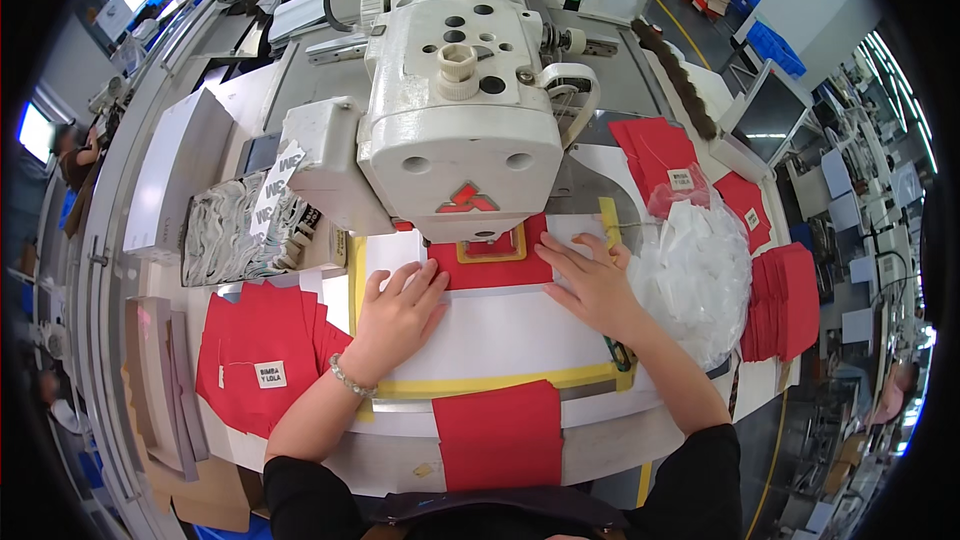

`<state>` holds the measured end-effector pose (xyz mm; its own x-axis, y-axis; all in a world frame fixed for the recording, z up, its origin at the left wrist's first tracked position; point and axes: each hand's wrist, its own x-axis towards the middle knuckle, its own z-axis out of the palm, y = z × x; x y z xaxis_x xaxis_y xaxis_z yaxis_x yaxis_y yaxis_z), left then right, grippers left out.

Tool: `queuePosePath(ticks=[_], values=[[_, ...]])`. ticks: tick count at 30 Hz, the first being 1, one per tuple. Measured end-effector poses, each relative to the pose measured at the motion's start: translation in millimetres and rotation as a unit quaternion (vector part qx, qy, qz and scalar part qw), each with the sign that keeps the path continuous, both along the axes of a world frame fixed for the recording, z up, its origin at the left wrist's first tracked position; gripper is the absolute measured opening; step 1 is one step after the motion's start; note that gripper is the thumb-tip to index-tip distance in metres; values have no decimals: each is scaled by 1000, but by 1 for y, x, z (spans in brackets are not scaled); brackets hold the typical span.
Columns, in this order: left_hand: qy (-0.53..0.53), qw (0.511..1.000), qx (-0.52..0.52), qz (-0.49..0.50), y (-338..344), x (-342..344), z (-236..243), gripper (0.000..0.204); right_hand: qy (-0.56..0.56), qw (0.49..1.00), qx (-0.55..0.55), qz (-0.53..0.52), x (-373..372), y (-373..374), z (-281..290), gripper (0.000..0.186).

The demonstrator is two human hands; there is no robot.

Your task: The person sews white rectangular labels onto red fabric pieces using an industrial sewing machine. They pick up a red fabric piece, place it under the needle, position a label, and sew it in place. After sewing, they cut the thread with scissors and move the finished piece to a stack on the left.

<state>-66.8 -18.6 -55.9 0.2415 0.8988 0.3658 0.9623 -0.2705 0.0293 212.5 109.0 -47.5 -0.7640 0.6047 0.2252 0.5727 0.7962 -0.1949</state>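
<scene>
A red fabric piece lies flat under the head of a white industrial sewing machine. A yellowish frame of the machine rests on the fabric. At the fabric's left edge my left hand lies with fingers stretched out, a beaded bracelet on its wrist. My right hand has its fingers spread, the fingertips touching the fabric's right edge. Beneath both hands is a white work surface bordered with yellow tape. Another red fabric piece hangs over the front edge, nearest to me.
Red labelled pieces are stacked at the left, below a box of labels. To the right sit a clear bag of white pieces and another red stack. More red pieces lie behind the bag, near a small screen.
</scene>
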Motion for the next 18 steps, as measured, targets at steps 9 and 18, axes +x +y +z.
queuePosePath(ticks=[9, 18], values=[[-15, 1000, -13, -6, -5, 5, -3, 42, -11, 1000, 19, 17, 4, -12, 2, 47], [4, 1000, -3, 3, -5, 6, -7, 40, -7, 1000, 19, 19, 5, -11, -2, 47]])
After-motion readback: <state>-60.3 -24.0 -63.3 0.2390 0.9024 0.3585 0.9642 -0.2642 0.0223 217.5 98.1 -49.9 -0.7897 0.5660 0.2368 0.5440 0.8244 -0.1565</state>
